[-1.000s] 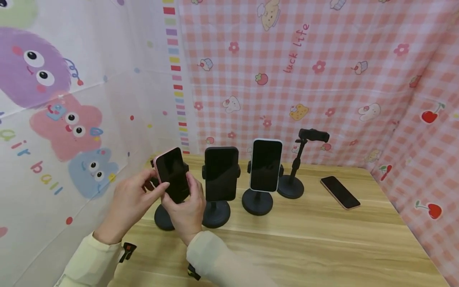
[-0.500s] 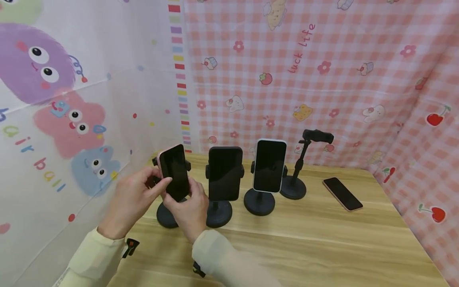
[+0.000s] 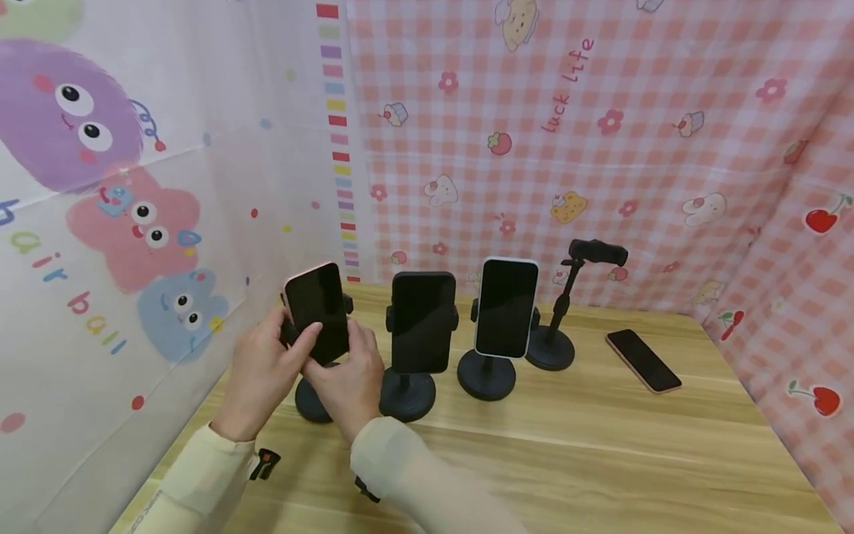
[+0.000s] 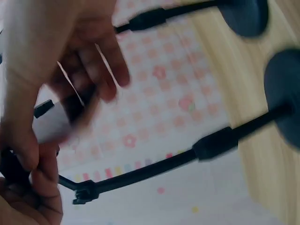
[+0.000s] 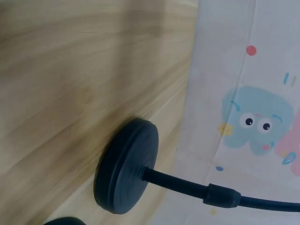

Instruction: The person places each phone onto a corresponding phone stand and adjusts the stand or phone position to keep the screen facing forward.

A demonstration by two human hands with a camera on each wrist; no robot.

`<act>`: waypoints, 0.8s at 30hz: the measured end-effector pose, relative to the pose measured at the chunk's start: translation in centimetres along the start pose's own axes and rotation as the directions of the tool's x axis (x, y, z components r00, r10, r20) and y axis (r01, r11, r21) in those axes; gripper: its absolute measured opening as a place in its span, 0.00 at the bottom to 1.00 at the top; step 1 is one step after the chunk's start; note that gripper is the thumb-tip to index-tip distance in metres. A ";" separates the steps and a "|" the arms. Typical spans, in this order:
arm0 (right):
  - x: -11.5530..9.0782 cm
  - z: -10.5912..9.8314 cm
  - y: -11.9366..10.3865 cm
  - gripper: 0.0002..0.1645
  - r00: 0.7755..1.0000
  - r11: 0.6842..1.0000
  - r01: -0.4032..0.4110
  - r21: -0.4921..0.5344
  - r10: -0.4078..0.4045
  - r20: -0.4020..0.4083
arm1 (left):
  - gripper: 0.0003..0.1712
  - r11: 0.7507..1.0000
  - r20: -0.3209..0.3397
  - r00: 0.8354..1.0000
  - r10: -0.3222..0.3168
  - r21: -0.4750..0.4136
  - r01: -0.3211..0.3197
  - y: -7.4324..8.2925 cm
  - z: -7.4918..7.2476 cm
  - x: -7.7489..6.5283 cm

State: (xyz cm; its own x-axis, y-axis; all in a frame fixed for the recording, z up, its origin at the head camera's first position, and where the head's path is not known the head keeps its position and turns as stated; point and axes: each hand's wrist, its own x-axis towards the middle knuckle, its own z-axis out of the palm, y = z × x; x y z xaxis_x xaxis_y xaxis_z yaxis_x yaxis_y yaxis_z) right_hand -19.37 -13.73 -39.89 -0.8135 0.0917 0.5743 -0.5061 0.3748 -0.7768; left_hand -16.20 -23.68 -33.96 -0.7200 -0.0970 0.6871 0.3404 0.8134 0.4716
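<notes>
In the head view, a pink-edged phone (image 3: 319, 297) leans at a slant in front of the leftmost black phone stand (image 3: 313, 403). My left hand (image 3: 262, 374) grips its left side, thumb across the lower screen and other fingers mostly hidden behind. At the lower right edge, my right hand (image 3: 350, 374) holds the same phone. A black clamp arm (image 3: 348, 304) of the stand shows just past the phone's right edge. In the left wrist view the stand's thin pole (image 4: 145, 173) reaches toward the hands; in the right wrist view its round base (image 5: 126, 166) stands on the table.
To the right, a black phone (image 3: 423, 319) and a white-edged phone (image 3: 508, 308) sit upright in stands. Behind them rises a stand with a bare clamp (image 3: 598, 253). Another phone (image 3: 643, 361) lies flat on the wooden table (image 3: 567, 445). Patterned cloths (image 3: 534, 96) hang behind.
The phone has shifted slightly up and left against its stand, both hands moving with it. The left thumb now lies farther over the screen. The head view has turned a little.
</notes>
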 end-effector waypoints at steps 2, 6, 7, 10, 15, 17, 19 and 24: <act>0.1 -0.1 0.2 0.33 1.000 1.000 -0.022 -0.022 0.022 -0.008 | 0.13 0.999 -0.027 0.999 0.045 -0.006 -0.045 -0.1 0.8 0.2; 0.0 -0.3 0.2 0.34 0.998 0.996 -0.068 -0.055 0.067 -0.018 | 0.12 0.996 -0.025 0.996 0.091 -0.018 -0.091 -0.2 1.6 0.3; 0.0 -0.2 0.1 0.35 0.998 0.996 -0.069 -0.059 0.068 -0.014 | 0.12 0.997 -0.026 0.997 0.079 -0.024 -0.080 -0.3 1.6 0.3; 0.0 0.1 -0.5 0.36 0.997 0.995 -0.070 -0.066 0.071 0.011 | 0.12 0.999 -0.041 0.999 0.007 -0.046 -0.009 -0.5 1.3 0.3; -0.1 0.3 -1.4 0.38 0.986 0.988 -0.132 -0.080 0.138 0.089 | 0.11 0.994 -0.039 0.996 -0.076 -0.088 0.072 -1.1 0.8 0.3; -0.1 0.2 -1.4 0.39 0.978 0.984 -0.157 -0.085 0.167 0.129 | 0.11 0.993 -0.022 0.996 -0.082 -0.086 0.080 -1.4 0.8 0.3; -0.2 -0.1 -1.2 0.42 0.967 0.981 -0.175 -0.087 0.188 0.174 | 0.12 0.994 0.004 0.997 -0.083 -0.074 0.083 -1.6 0.7 0.5; -1.2 -1.1 -0.3 0.52 0.925 0.974 -0.190 -0.123 0.219 0.310 | 0.16 0.990 0.102 0.988 -0.112 -0.073 0.119 -2.0 0.3 1.3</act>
State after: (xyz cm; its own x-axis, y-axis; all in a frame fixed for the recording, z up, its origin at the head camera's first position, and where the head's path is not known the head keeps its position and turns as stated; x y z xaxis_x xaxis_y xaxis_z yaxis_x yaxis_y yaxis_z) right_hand -17.98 -12.93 -40.07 -0.9524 -0.1191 0.2805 -0.3033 0.4613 -0.8338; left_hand -17.98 -25.26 -34.21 -0.8116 -0.1279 0.5700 0.2953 0.7521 0.5892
